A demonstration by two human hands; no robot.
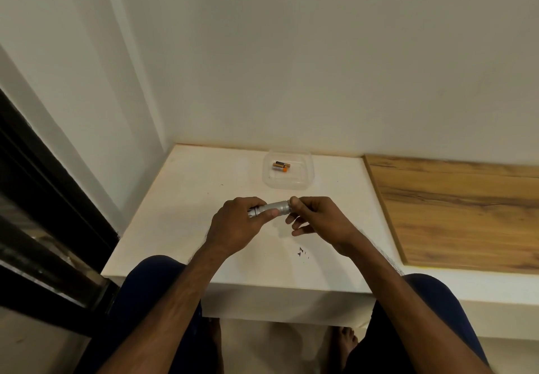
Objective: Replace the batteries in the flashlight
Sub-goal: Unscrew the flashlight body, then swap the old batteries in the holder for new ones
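Note:
A small silver flashlight (275,208) lies level above the white table (180,198). My left hand (237,227) is wrapped around its left part, where a dark ring shows. The thumb and forefinger of my right hand (316,219) pinch its right end; the other fingers are spread. Whatever sits under those fingertips is hidden. Two batteries (281,166), black and orange, lie side by side in a clear plastic tray (303,181) at the back of the table.
A wood-grain surface (455,213) adjoins the table on the right. White walls close the back and left. A dark frame (43,198) runs along the left. Small dark specks (302,252) lie on the table near its front edge.

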